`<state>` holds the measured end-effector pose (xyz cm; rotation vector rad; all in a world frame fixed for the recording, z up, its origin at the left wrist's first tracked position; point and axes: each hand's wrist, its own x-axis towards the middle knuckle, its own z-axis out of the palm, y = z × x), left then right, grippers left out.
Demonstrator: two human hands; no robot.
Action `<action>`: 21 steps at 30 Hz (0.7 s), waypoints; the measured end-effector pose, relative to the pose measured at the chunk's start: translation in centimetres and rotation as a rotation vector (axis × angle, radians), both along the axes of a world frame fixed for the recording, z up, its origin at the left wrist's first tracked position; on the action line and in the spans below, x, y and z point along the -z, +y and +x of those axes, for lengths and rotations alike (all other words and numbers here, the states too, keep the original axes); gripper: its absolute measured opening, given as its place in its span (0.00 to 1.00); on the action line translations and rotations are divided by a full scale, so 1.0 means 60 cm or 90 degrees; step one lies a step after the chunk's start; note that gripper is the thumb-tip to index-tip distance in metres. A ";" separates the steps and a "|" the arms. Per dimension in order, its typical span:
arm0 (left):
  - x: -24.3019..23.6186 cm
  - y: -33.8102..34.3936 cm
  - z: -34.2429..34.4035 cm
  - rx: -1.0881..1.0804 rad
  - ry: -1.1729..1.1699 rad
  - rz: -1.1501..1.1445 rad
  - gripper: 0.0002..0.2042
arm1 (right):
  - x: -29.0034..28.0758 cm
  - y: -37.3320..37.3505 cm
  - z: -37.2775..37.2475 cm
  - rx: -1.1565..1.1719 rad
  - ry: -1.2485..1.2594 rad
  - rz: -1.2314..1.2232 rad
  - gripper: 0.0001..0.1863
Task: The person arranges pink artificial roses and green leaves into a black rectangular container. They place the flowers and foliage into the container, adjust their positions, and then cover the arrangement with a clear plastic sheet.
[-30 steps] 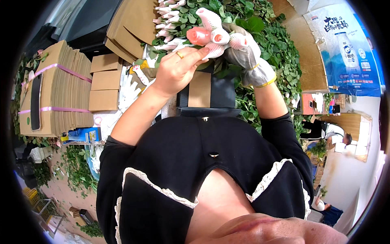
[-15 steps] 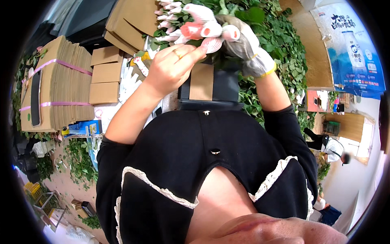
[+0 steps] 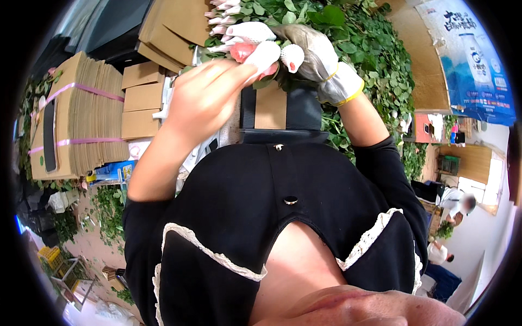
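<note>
My right hand [image 3: 311, 53], in a grey-white glove with a yellow cuff edge, is closed around a bunch of roses below their heads. Several pink rose heads [image 3: 242, 51] in the bunch wear white foam net sleeves [image 3: 251, 32]. One sleeved rose [image 3: 292, 58] points toward me beside the gloved fingers. My bare left hand [image 3: 204, 98] is at the near left side of the bunch, its fingertips by a white sleeve [image 3: 265, 56] with some pink petal under it. Those fingers are smeared by motion, so their grip is unclear.
More sleeved roses [image 3: 220, 20] lie behind the bunch. Below it stands a black ribbed box [image 3: 304, 111] with a brown strip. Strapped flat cardboard [image 3: 87, 108] and small cartons [image 3: 142, 103] are at left. Leafy stems [image 3: 380, 70] fill the right; a person [image 3: 448, 201] is beyond.
My left hand has moved left and nearer to me, its fingers now blurred. The bunch has turned and shifted slightly left in my gloved right hand, which keeps its hold.
</note>
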<state>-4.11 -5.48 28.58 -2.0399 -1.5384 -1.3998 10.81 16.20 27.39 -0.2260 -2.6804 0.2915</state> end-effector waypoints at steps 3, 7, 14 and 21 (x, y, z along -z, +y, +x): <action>-0.033 -0.087 -0.055 -0.041 0.031 -0.260 0.25 | -0.014 -0.008 0.006 0.062 -0.053 0.020 0.20; -0.038 -0.001 0.009 0.010 0.112 -0.139 0.32 | -0.002 -0.021 -0.015 -0.013 0.006 0.013 0.21; -0.045 0.001 -0.023 -0.045 0.123 -0.004 0.16 | -0.007 -0.018 -0.004 0.057 -0.046 -0.012 0.25; -0.010 0.064 -0.003 0.049 0.161 0.028 0.18 | 0.004 -0.016 -0.010 0.017 -0.006 -0.019 0.22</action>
